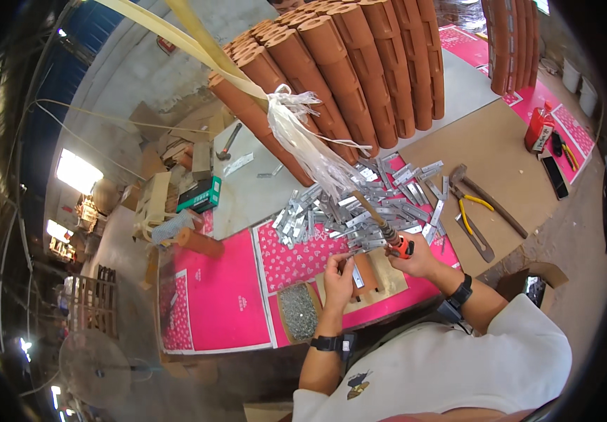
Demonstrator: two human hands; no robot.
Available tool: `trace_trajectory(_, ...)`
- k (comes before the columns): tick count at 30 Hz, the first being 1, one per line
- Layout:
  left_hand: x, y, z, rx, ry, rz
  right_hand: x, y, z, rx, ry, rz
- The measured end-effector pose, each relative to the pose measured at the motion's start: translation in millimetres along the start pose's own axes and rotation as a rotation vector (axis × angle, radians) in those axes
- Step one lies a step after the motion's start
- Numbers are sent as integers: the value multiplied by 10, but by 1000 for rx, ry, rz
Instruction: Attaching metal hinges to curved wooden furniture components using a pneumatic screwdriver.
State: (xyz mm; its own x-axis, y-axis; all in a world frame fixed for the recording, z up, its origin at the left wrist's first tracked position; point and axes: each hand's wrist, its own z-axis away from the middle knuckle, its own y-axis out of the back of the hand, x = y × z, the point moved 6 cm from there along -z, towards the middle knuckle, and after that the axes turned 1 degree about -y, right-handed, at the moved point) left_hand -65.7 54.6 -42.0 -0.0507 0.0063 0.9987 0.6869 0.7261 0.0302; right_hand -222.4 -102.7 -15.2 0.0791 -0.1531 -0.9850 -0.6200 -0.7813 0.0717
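Note:
My right hand [416,257] is wrapped round the orange-and-black grip of a driver-like tool [400,246]; its long brass-coloured shaft slants up and to the left. Close by, my left hand [339,276] is closed, thumb and fingers pinched at the edge of a short brown tube piece [366,271]. What the fingertips hold is too small to make out. A silver metal strip [358,276] lies against that brown piece, which rests on a tan board [390,276]. Beyond both hands spreads a heap of silver metal hinge-like strips [360,214].
A tray of small metal screws [298,311] sits left of my left hand. Brown tubes [346,70] stand stacked behind the heap, with white plastic strands [303,133] hanging before them. A hammer [486,197], yellow-handled pincers [474,218], a phone [554,176] and a red bottle [539,129] lie or stand rightward.

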Motion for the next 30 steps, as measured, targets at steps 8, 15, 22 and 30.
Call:
trace_trajectory(8, 15, 1, 32, 70, -157, -332, -46, -34, -21, -9, 15, -3)
trace_trajectory(15, 6, -39, 35, 64, -28, -114, -24, -14, 31, 9, 28, -64)
trace_trajectory(22, -46, -26, 15, 45, -3, -91, -37, -25, 9, 7, 18, -57)
trace_trajectory(30, -157, -26, -7, 99, -175, -193, -9, -19, 6, 11, 21, -63)
